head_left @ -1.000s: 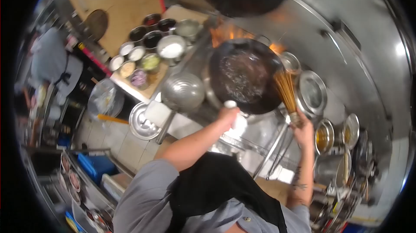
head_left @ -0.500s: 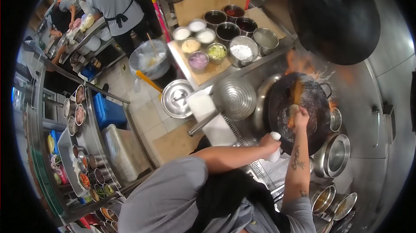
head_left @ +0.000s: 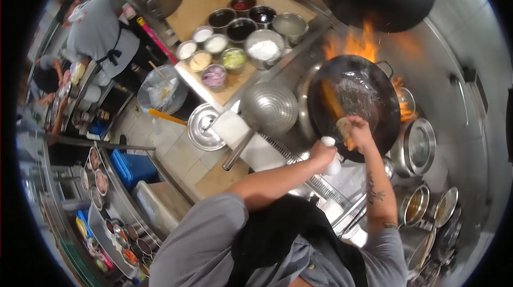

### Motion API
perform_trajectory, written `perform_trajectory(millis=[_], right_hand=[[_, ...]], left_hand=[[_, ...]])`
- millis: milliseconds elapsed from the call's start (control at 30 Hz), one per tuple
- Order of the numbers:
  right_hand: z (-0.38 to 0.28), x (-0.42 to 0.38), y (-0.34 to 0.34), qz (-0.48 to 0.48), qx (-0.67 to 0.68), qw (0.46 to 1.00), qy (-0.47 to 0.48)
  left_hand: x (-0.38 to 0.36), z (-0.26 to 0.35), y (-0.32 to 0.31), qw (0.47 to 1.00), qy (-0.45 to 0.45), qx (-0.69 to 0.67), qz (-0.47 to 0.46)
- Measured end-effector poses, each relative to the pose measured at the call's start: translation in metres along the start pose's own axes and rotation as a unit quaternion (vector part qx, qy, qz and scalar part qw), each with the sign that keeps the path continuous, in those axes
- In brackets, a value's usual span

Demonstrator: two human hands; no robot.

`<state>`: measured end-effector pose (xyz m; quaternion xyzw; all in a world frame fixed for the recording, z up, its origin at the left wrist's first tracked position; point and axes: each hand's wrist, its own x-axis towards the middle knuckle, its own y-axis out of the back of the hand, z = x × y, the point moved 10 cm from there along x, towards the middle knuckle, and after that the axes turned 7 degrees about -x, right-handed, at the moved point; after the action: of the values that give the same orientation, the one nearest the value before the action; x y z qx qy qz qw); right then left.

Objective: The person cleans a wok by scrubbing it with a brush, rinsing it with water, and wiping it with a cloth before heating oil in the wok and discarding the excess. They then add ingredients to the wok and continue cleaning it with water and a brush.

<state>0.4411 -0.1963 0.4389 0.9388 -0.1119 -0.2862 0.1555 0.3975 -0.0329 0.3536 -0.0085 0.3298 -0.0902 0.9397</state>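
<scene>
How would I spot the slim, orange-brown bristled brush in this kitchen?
Find the lower of the two big, round black pans, beside orange flames. Over it, the bare right hand grips the slim, orange-brown bristled brush. That warm colour sets it apart from the white, cloth-like bundle in the left hand.

A grey short-sleeved shirt (head_left: 195, 233) is worn, partly covered at five o'clock by a black cloth apron (head_left: 296, 233). Curly dark markings (head_left: 378, 195) are drawn on the right forearm (head_left: 382, 177), at four o'clock.
</scene>
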Motion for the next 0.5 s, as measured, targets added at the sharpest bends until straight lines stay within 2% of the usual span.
perform_trajectory(millis=[67,100,167,200,233,300,367,400,433,467,500], right_hand=[[-0.003,-0.036,0.016,-0.070,-0.077,0.995,-0.007],[-0.005,-0.029,0.028,-0.053,-0.145,0.986,0.056],[-0.012,0.011,0.046,-0.022,-0.279,0.944,0.175],[-0.022,0.024,0.059,0.033,-0.302,0.939,0.161],[-0.032,0.035,0.063,0.083,-0.327,0.930,0.144],[-0.020,0.053,0.097,0.335,-0.246,0.905,0.089],[-0.006,0.054,0.072,0.333,-0.130,0.932,0.062],[0.036,0.096,0.048,0.278,-0.010,0.958,0.069],[0.003,0.054,0.029,0.226,-0.062,0.970,0.071],[0.032,0.067,0.002,0.155,0.046,0.985,0.055],[0.011,0.030,-0.008,0.114,0.007,0.990,0.076]], left_hand=[[-0.015,0.014,-0.001,0.998,0.013,-0.050,-0.047],[-0.020,0.020,-0.005,0.994,0.019,-0.073,-0.073],[0.004,-0.005,-0.005,0.996,0.013,-0.080,-0.046],[0.020,-0.024,-0.011,0.990,0.022,-0.112,-0.081],[0.000,-0.006,-0.004,0.994,0.064,-0.060,-0.069],[-0.003,0.000,-0.002,0.995,0.066,-0.039,-0.066],[0.004,-0.002,-0.003,0.994,0.043,-0.078,-0.070],[0.000,-0.004,-0.002,0.992,0.080,-0.082,-0.062],[-0.012,0.008,-0.008,0.983,0.086,-0.125,-0.103],[-0.007,0.004,-0.009,0.982,0.080,-0.128,-0.116],[-0.002,0.000,-0.011,0.980,0.074,-0.134,-0.127]])
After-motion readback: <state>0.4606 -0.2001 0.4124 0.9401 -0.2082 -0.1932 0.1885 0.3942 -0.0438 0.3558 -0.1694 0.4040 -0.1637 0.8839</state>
